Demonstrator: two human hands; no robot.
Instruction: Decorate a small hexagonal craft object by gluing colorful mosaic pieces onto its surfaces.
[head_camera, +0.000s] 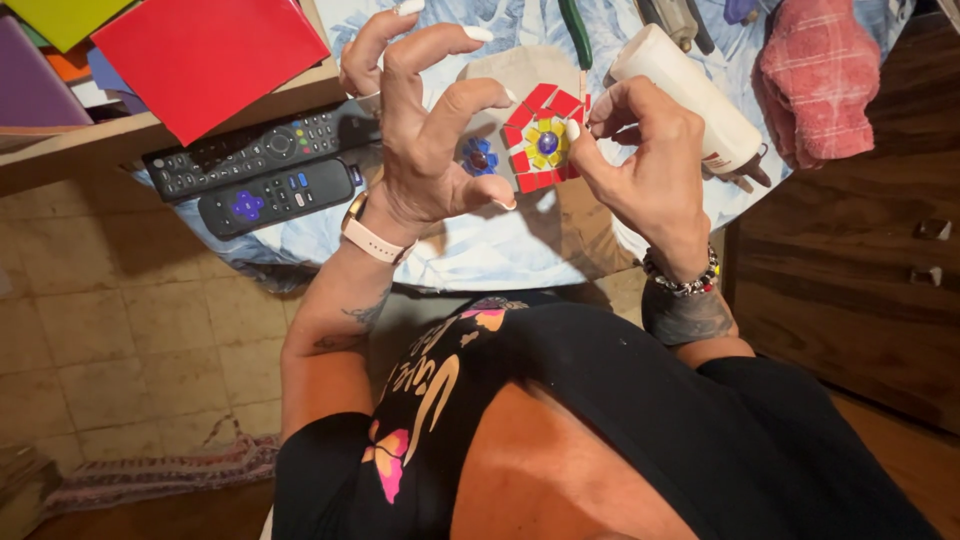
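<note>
Mosaic flower piece (541, 140), red tile petals around a yellow ring and blue bead centre, lies flat face-up on the beige board (520, 75), on the table's blue-patterned cloth (480, 250); roughly round, no clear long axis. Right hand (645, 160) fingers pinched narrow at its right edge, thumb touching a red tile, and a white glue bottle (690, 95) is tucked under that hand, tip toward the lower right. Left hand (425, 120) spread wide, clawed, holding nothing, index tip near the piece's left edge. Small blue flower bead (478, 158) sits under the left hand. Two black remotes (265, 170) left, pink towel (820, 80) right
</note>
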